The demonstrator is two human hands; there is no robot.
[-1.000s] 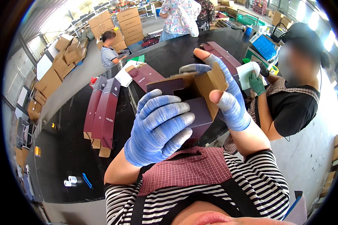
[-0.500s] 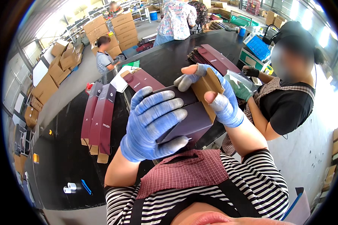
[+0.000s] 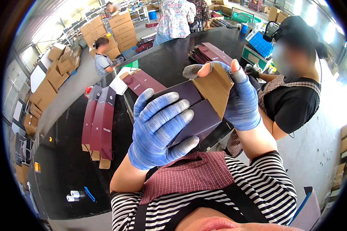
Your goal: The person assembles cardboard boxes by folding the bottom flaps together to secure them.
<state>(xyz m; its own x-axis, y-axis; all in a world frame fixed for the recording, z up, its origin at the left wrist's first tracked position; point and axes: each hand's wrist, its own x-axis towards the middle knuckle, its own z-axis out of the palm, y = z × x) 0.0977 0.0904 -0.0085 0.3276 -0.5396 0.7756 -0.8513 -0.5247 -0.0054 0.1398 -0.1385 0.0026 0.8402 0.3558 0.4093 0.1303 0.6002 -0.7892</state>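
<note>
Blue-gloved left hand (image 3: 160,129) grasps the purple box (image 3: 204,118) before the checked apron (image 3: 189,175); right hand (image 3: 242,104) cups its brown flap (image 3: 213,89), grip unclear; the mouth (image 3: 200,102), gaping a second ago, is mostly covered, leaving closure partial.

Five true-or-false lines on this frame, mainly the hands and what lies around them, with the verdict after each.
1. The left hand and right hand both touch one box. True.
2. The right hand is bare. False: it wears a blue glove that leaves some fingertips uncovered.
3. A tan flap is raised beside the right hand. True.
4. Two long red boxes lie on the table. True.
5. The left hand is pressed on the table. False: it is at the box.
</note>
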